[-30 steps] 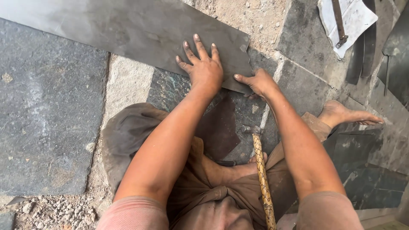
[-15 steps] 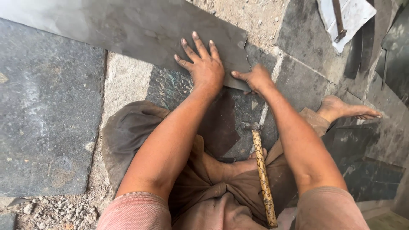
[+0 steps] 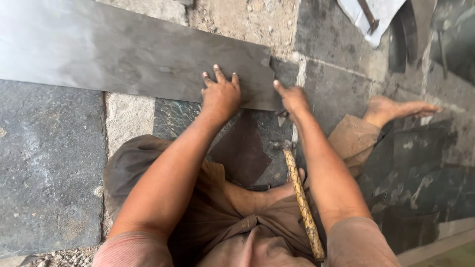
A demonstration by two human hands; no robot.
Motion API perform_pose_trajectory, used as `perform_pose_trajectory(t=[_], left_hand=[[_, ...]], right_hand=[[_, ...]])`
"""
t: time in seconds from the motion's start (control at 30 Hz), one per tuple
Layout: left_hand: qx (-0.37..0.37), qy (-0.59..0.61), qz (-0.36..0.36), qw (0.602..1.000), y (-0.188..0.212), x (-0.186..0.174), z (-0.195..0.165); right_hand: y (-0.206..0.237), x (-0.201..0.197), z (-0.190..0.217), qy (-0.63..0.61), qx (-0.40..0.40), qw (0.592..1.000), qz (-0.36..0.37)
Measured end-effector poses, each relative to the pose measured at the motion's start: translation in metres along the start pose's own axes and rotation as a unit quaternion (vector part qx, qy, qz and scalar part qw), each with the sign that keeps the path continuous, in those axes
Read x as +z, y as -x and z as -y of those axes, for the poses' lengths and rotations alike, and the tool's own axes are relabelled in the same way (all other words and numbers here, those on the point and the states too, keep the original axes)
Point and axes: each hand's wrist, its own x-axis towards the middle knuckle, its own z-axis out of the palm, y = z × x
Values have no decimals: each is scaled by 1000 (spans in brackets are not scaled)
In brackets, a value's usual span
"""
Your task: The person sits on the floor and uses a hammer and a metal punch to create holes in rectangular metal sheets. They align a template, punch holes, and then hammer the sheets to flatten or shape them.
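Evidently the left hand (image 3: 221,95) lies flat with fingers spread on the long grey slate slab (image 3: 123,54), pressing its near edge down onto the stone floor (image 3: 44,163), while the right hand (image 3: 292,99) curls its fingertips over the chipped corner just beside, seemingly to steady it. Below the fingers, a hammer (image 3: 299,198) rests ungripped against the person's lap, its head near the slab's edge.
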Motion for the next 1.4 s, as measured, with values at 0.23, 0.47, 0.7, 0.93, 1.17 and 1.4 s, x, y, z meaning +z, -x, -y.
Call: perform_pose_trajectory(t=[0.23,0.47,0.7,0.93,1.17,1.4], left_hand=[[62,21,3,998,0,28,-3],[63,-17,-40,997,9,0,-13],[58,-98,92,989,24,7,-10],[109,-173,135,969,81,68,-32],[52,-76,35,995,125,101,-49],[4,-98,65,993,127,95,-64]], right_hand=[[37,-38,-62,422,-214,861,-189],[97,20,-115,415,-372,827,-75],[103,17,-124,402,-307,862,18],[110,-4,-161,362,-300,882,41],[114,-12,-184,322,-325,885,86],[94,-28,-193,229,-309,909,160]])
